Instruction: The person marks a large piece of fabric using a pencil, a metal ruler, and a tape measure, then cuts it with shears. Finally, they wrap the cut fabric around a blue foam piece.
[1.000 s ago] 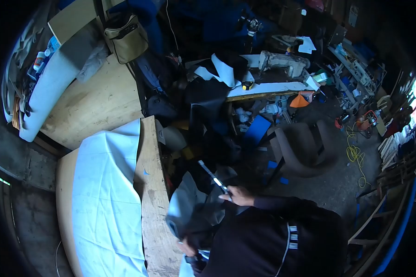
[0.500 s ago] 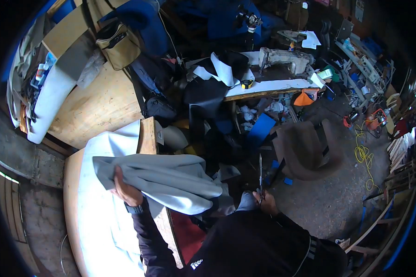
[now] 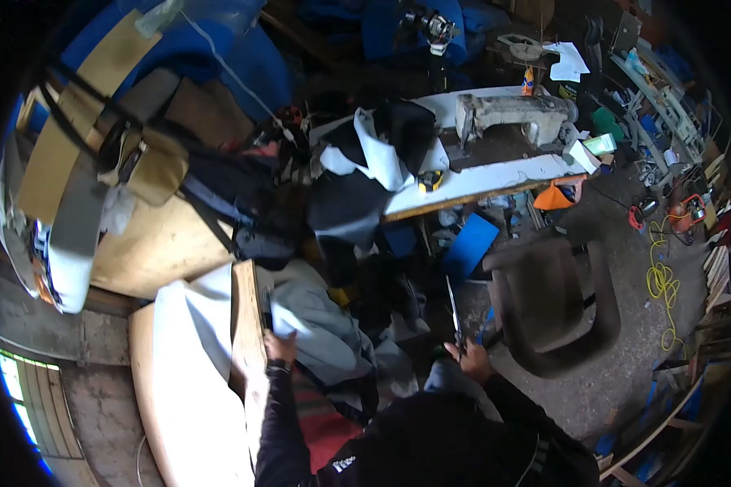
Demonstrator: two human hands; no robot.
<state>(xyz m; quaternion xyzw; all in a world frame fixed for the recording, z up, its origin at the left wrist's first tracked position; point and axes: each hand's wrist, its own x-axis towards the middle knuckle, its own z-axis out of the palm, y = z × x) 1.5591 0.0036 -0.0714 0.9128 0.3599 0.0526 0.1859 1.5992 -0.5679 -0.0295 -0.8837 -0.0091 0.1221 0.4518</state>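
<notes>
My left hand [image 3: 280, 347] is closed at the left edge of the grey fabric [image 3: 321, 325], beside the wooden edge of the workbench [image 3: 249, 312]. The fabric hangs in folds off the bench's right side, and its grip point is partly blurred. White material [image 3: 188, 381] covers the bench top. In my right hand [image 3: 469, 361], near my lap, is a pair of scissors [image 3: 454, 307] with the long blades pointing up and together.
Ahead stands a sewing machine [image 3: 516, 118] on a white-topped table [image 3: 495, 174], with a yellow tape measure [image 3: 430, 180] and dark and white material. A brown chair [image 3: 544, 304] is at the right, a yellow cord [image 3: 664, 280] beyond it. A tan bag [image 3: 156, 166] hangs at the left.
My left hand and the grey fabric have moved right and down, from above the white material to the bench's edge. The view has shifted; my right hand still holds the scissors.
</notes>
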